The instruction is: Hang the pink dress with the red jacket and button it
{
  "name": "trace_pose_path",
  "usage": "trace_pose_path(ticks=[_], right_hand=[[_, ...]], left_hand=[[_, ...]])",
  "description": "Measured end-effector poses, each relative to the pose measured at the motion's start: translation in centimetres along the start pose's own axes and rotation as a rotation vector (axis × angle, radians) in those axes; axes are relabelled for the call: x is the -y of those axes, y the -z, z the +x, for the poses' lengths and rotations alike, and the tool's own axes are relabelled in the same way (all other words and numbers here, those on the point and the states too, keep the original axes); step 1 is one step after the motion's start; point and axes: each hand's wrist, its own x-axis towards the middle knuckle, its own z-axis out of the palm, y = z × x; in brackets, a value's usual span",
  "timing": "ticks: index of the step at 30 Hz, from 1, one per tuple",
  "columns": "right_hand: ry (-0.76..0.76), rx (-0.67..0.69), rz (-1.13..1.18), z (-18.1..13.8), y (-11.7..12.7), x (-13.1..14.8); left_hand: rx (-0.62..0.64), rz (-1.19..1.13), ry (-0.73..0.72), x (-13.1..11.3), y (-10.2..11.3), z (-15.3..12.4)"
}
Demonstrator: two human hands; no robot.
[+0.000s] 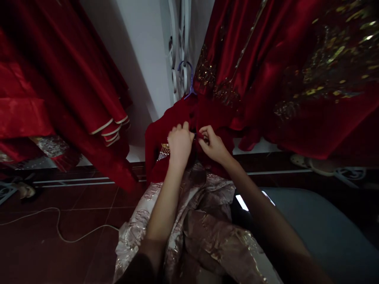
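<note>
A dark red garment (180,114) hangs on a blue hanger (189,79) against a white wall. Below its red top falls a pale pink and gold patterned skirt (207,221). My left hand (179,144) is closed on the red fabric at the garment's front opening. My right hand (211,146) pinches the red fabric just beside it, with the fingers curled. The two hands almost touch at the middle of the chest. Gold embroidery (164,152) shows to the left of my left hand.
Red satin dresses (74,79) hang at the left, and red gowns with gold sequins (296,71) at the right. A white cord (59,228) lies on the dark red tiled floor. A grey surface (319,228) sits at lower right. Sandals (23,191) lie at far left.
</note>
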Motion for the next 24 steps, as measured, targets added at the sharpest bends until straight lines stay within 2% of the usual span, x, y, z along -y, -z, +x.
trace_pose_path(ticks=[2,4,7,12,14,16,20,24], right_hand=[[0.023,0.057,-0.006,-0.4,0.0,-0.6],[0.008,0.083,0.016,-0.6,-0.3,-1.1],[-0.025,0.083,0.091,-0.7,-1.1,-1.3],[0.007,0.059,0.172,-0.9,-2.0,-0.7],[0.024,0.045,0.196,-1.0,-2.1,-0.5],[0.019,0.036,0.222,-1.1,-2.0,-0.3],[0.014,0.060,0.232,-1.0,-1.7,0.0],[0.000,0.047,0.211,-0.8,-1.5,0.0]], left_hand=[[0.104,-0.036,-0.040,0.4,-1.7,-1.0],[0.108,-0.085,-0.044,1.3,-3.3,-1.8],[-0.014,-0.215,0.028,2.7,-5.0,-2.5],[-0.224,-0.702,0.218,3.1,-6.9,-3.4],[-0.269,-0.820,0.268,3.1,-7.1,-3.6],[-0.241,-0.842,0.263,3.2,-7.0,-3.7],[-0.133,-0.746,0.155,3.9,-6.4,-3.9],[-0.084,-0.699,0.073,4.5,-6.4,-4.0]])
